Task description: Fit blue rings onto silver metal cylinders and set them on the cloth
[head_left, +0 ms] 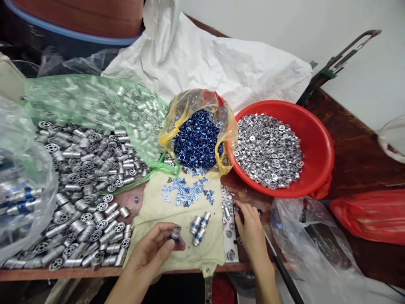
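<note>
My left hand (155,245) pinches a silver metal cylinder with a blue ring (176,233) between thumb and fingers, above the cream cloth (180,264). The cylinder's open-patterned end faces up. To its right, several assembled silver cylinders with blue rings (199,228) lie together on the cloth. Small blue three-armed pieces (186,192) are scattered farther back. My right hand (249,226) is at the strip of small silver parts (226,202), fingertips curled down together at its right edge. Whatever they grip is too small to make out.
Loose silver cylinders (85,169) heap at left, partly under a green bag (79,97). A yellow bag (171,122) holds blue rings (198,141). The red basin (319,147) contains small silver discs (268,152). A black-handled tool (286,276) lies beside my right forearm, near clear plastic (313,240).
</note>
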### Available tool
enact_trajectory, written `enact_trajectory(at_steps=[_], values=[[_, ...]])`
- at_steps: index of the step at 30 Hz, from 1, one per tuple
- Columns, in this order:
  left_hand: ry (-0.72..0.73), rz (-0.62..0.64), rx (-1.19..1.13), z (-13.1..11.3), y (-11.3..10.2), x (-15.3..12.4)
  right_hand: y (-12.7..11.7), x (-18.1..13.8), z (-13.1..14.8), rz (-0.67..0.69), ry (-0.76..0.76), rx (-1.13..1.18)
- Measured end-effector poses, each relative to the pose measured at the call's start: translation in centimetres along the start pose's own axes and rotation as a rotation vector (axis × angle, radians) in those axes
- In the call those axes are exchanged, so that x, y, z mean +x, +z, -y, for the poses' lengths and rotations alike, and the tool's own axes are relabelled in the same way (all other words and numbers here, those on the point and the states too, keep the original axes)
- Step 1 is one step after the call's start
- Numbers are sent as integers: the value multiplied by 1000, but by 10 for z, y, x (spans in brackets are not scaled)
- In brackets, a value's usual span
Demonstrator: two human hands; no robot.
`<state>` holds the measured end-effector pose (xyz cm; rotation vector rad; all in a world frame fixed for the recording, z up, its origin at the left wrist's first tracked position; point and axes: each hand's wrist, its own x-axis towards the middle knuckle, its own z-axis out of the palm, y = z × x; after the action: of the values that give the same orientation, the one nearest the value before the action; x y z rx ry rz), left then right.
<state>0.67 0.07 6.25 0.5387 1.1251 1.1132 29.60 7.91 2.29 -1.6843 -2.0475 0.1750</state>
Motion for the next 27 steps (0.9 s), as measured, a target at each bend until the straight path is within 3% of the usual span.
enact_trajectory(at_steps=[3, 4, 6, 8, 10, 13, 17, 27], values=[[-161, 30, -238, 3, 7, 2, -3, -9, 48, -92, -4, 126], [-213, 47, -336, 3, 9, 2, -3, -12, 67, -112, -16, 271], [-276, 69, -479, 3, 11, 4, 1, -18, 101, -51, -107, 505], [-244, 63, -488, 1, 9, 5, 6, -21, 122, -30, -173, 605], [-130, 44, -360, 0, 5, 7, 10, -21, 128, -42, -181, 617], [33, 44, -41, 1, 0, 8, 11, -19, 128, -43, -58, 752], [115, 69, 194, 9, -3, 6, 13, -17, 137, -22, 92, 1048], [356, 69, 440, 23, -7, 4, 17, -24, 141, -69, 85, 958]])
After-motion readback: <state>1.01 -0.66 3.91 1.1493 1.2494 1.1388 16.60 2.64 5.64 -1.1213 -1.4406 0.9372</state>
